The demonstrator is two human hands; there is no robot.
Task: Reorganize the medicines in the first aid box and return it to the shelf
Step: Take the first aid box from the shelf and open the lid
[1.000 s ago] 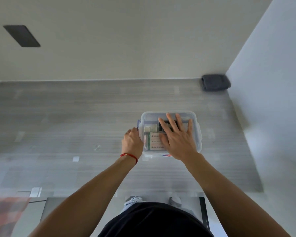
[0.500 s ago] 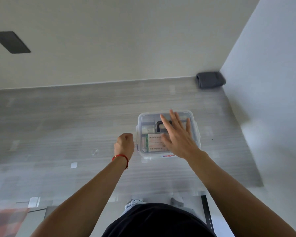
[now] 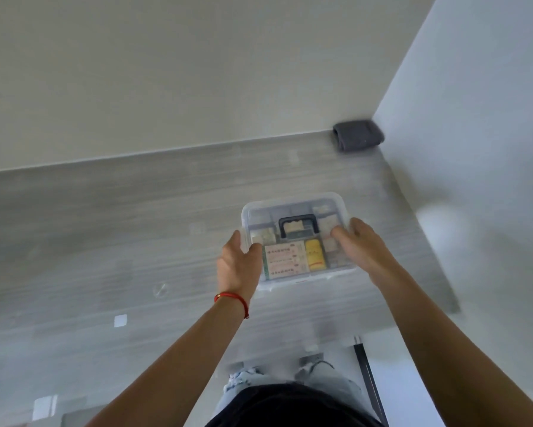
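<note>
The clear plastic first aid box point(image 3: 293, 201), lid on and black handle point(image 3: 298, 225) folded flat, sits on the grey wood-grain surface point(image 3: 136, 229). Through the lid I see medicine packets, among them a pale pink one point(image 3: 285, 260) and a yellow one point(image 3: 315, 254). My left hand point(image 3: 237, 263) grips the box's left side, thumb on the lid. My right hand point(image 3: 359, 245) grips the right side, thumb on the lid's edge. The fingers of both hands are hidden behind the box walls.
A folded dark grey cloth point(image 3: 358, 135) lies in the far right corner against the walls. A white wall point(image 3: 474, 149) rises close on the right and another at the back. The surface's near edge runs just in front of my legs.
My right hand has left the top of the lid and moved to the box's right side. My left hand has uncurled from a fist and taken the left side.
</note>
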